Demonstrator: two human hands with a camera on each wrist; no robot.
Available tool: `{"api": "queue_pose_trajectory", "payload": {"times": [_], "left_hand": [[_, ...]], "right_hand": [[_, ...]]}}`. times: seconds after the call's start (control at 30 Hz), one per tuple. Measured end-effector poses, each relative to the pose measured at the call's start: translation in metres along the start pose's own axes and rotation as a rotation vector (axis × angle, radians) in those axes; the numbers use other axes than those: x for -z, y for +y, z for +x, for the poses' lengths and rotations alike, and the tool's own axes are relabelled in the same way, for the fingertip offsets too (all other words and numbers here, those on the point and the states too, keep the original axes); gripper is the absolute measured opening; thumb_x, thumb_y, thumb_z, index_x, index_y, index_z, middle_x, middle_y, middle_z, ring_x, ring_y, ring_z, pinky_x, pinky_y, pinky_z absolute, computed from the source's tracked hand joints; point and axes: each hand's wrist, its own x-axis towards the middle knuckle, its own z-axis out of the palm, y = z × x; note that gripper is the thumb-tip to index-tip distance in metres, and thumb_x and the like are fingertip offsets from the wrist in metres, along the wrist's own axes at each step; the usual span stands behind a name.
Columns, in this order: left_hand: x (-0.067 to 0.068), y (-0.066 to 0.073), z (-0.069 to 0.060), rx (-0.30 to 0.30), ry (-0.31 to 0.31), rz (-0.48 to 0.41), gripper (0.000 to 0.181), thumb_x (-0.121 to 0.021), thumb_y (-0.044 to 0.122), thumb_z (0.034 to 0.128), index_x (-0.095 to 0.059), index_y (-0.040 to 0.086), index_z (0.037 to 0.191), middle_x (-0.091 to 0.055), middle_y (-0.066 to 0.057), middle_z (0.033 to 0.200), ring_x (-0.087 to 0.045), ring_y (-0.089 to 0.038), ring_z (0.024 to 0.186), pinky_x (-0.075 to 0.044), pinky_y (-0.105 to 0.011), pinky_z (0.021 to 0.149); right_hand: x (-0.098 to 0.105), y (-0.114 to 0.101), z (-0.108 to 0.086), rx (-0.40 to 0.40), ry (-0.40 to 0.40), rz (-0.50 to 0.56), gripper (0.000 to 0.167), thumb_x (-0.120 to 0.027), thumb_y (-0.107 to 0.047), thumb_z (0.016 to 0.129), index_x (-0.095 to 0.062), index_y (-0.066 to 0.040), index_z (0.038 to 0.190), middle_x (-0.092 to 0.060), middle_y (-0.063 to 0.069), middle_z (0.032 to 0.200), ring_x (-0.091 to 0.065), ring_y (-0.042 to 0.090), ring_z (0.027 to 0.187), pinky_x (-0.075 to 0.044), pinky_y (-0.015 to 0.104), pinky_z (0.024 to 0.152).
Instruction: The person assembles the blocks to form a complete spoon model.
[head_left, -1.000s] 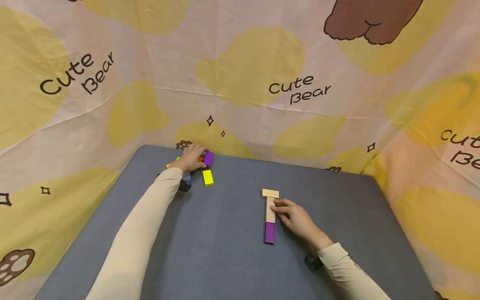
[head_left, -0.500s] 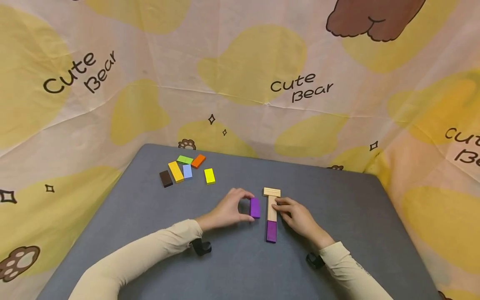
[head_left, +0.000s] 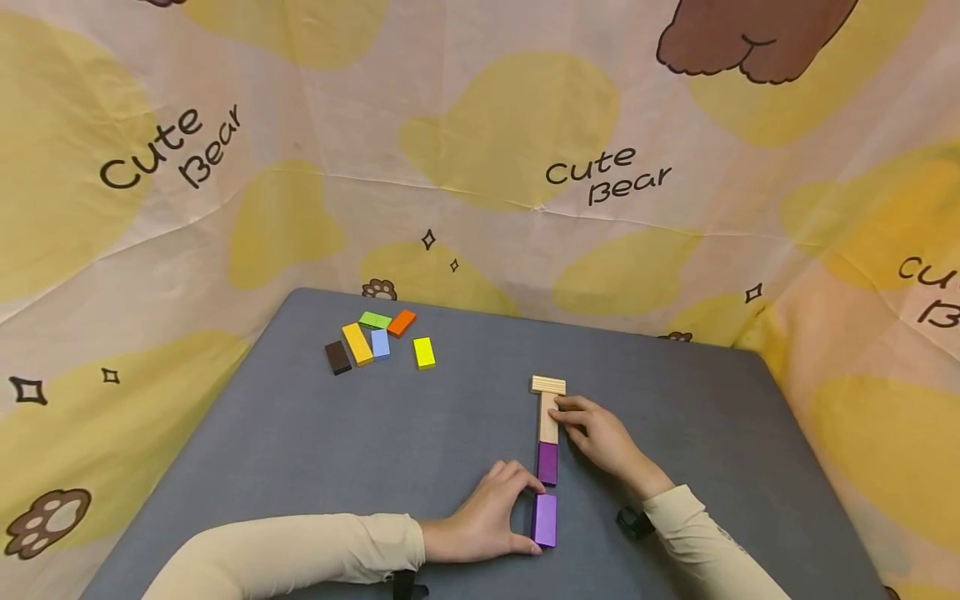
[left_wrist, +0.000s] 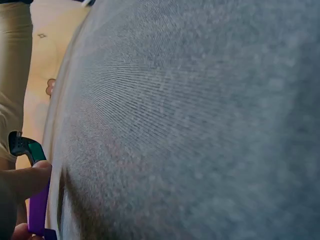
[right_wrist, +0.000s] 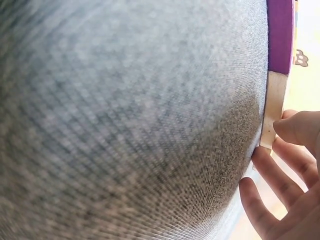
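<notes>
My left hand (head_left: 480,512) pinches a purple block (head_left: 545,521) end to end, index finger at the far end and thumb at the near end. That block is in line with a darker purple block (head_left: 547,463), a narrow gap between them. Beyond lies a plain wooden block (head_left: 548,421), end to end with the dark purple one, and a crosswise wooden piece (head_left: 548,384) at its far end. My right hand (head_left: 603,437) touches the right side of the plain wooden block with its fingertips. In the left wrist view the held purple block (left_wrist: 38,210) is partly hidden by a digit.
At the back left of the grey table (head_left: 420,442) lie loose blocks: dark brown (head_left: 337,357), amber (head_left: 357,344), blue (head_left: 380,343), green (head_left: 375,320), orange (head_left: 402,322) and yellow (head_left: 424,352). A printed cloth (head_left: 480,117) hangs behind the table.
My left hand has brought the purple block from the back-left group to the near end of the row. The right hand has stayed at the wooden block.
</notes>
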Motion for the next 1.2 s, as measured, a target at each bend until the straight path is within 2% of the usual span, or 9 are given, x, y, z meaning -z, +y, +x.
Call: {"api": "queue_pose_trajectory", "payload": {"times": [0.23,0.73,1.2], "left_hand": [[-0.0062,0.0027,0.0040,0.020,0.000,0.037,0.062,-0.090,0.038,0.0695,-0.057,0.021,0.120,-0.056,0.009,0.112,-0.043,-0.004,0.102,-0.042,-0.023,0.093],[-0.0048,0.0024,0.0097,0.019,0.029,0.090,0.063,-0.091,0.035,0.0672,-0.059,0.019,0.120,-0.056,0.008,0.110,-0.043,-0.005,0.101,-0.042,-0.022,0.094],[-0.0079,-0.0010,0.0098,0.018,0.037,0.131,0.064,-0.091,0.037,0.0673,-0.059,0.019,0.119,-0.057,0.009,0.111,-0.045,-0.006,0.102,-0.042,-0.024,0.096]], "right_hand": [[-0.0026,-0.0002,-0.0013,0.009,0.007,0.004,0.034,-0.069,-0.004,0.089,-0.072,-0.012,0.122,-0.066,0.010,0.131,-0.062,0.034,0.122,-0.052,0.052,0.096],[0.0009,-0.0003,-0.0007,0.003,-0.003,-0.012,0.034,-0.068,-0.005,0.091,-0.071,-0.013,0.123,-0.065,0.009,0.132,-0.061,0.032,0.125,-0.051,0.051,0.098],[0.0011,0.0003,0.0005,-0.005,-0.013,-0.015,0.033,-0.068,-0.006,0.091,-0.071,-0.013,0.124,-0.064,0.009,0.133,-0.061,0.032,0.125,-0.051,0.051,0.098]]}}
